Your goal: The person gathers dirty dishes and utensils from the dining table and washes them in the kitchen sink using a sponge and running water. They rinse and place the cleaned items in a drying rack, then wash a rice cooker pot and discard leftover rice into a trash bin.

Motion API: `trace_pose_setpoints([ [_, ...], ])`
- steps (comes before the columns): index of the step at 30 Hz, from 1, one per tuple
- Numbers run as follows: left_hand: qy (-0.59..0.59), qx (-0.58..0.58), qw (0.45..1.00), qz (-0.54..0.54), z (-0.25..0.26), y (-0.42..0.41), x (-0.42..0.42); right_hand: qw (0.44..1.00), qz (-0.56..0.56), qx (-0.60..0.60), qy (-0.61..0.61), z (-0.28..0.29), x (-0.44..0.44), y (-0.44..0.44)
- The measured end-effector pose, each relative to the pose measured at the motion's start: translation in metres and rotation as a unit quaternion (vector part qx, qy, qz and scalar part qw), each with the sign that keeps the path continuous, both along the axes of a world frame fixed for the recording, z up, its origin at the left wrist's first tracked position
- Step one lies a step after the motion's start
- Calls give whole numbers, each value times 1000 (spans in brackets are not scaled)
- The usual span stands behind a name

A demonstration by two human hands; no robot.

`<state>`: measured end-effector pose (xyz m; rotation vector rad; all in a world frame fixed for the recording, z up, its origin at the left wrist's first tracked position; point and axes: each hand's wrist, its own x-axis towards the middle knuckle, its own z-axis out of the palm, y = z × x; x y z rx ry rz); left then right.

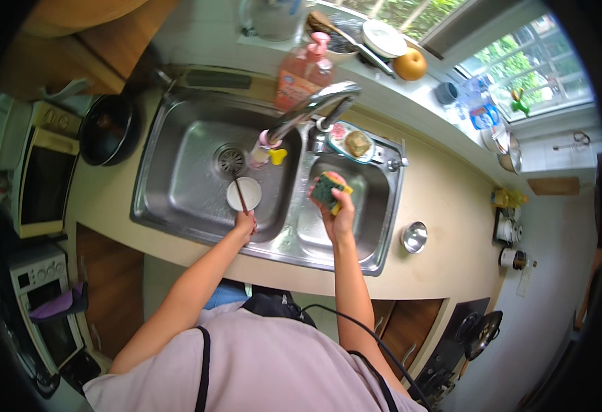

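Note:
My left hand [246, 223] grips the end of dark chopsticks [240, 192], which reach over a small white dish [250, 194] in the large steel sink basin [187, 180]. In my right hand [339, 211] is a green and yellow sponge [327, 190], held above the smaller basin [373, 190]. A chrome faucet [311, 105] arches over the large basin, and its pink-ringed nozzle [261, 149] with a yellow tab [278, 156] hangs near the drain [230, 160].
A pink soap pump bottle [303, 77] stands behind the sink. A dish with a scrubber [357, 143] sits behind the small basin. A metal cup [414, 237] is on the counter at right, a dark pot [109, 131] at left. Bowls and a round fruit [410, 64] line the windowsill.

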<state>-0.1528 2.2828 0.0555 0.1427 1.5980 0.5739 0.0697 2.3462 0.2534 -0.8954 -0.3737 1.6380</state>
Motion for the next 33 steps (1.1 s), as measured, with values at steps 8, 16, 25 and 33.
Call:
trace_pose_setpoints([
  [8,216,270,920,-183,72,-9,-58,973,114,-191,-58,-115,-174,-25],
  [16,324,256,849,-328,147,19,-86,954,-25,-213,-208,-164,-229,73],
  [25,73,157,961,-215,160,40,-115,975,-45,-204,-74,-166,-189,47],
  [33,197,249,866,-386,112,17,-99,921,-122,-264,-259,-167,-200,64],
])
